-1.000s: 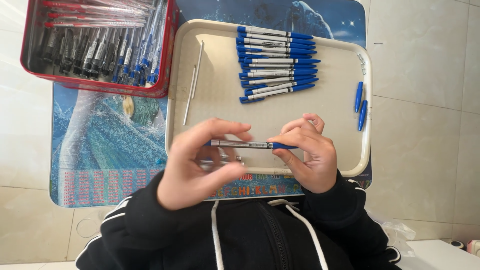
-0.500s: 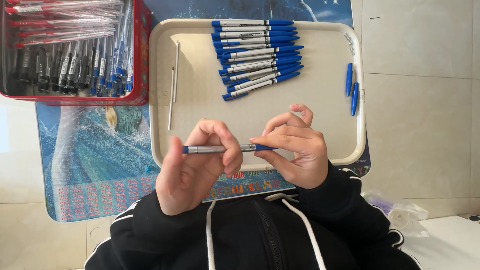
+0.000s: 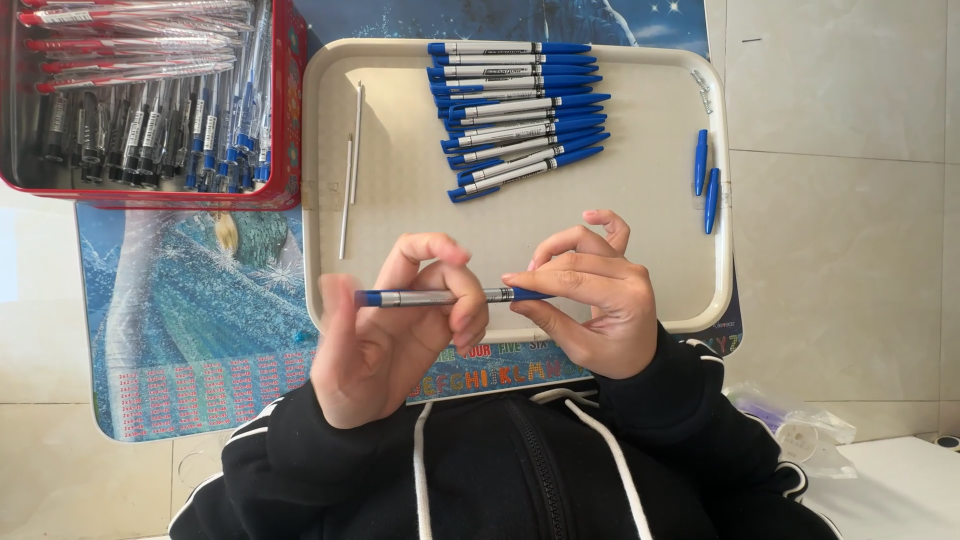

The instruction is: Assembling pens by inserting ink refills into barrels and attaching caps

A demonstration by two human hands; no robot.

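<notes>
A person in a black zip hoodie holds one pen (image 3: 450, 297) level in front of the chest, above the near edge of a cream tray (image 3: 400, 150). The pen has a silver-grey barrel with blue at both ends. The left hand (image 3: 385, 335) has its grip closed on the barrel, thumb and fingers curled round the middle, with the blue left end sticking out past them. The right hand (image 3: 590, 300) pinches the other blue end, thumb below and fingertips above, its grip closed on the pen too.

On the tray, at the far side, lies a row of finished pens (image 3: 520, 115), about eleven of them, side by side, blue caps pointing right. Exact count is hard where they overlap. At the tray's left lie two thin refills (image 3: 350, 165), nearly parallel and close together. At the tray's right edge lie two blue caps (image 3: 705, 172), one just beside the other, and near the far right corner some small pale parts, too small to count.

To the left of the tray stands one red box (image 3: 290, 110) crowded with pens: red ones in clear sleeves at the far end, black and blue ones nearer. There are too many to count. Tray and box rest on one blue picture mat (image 3: 190, 320) on a pale tiled tabletop. A clear plastic bag (image 3: 800, 430) lies at the lower right.
</notes>
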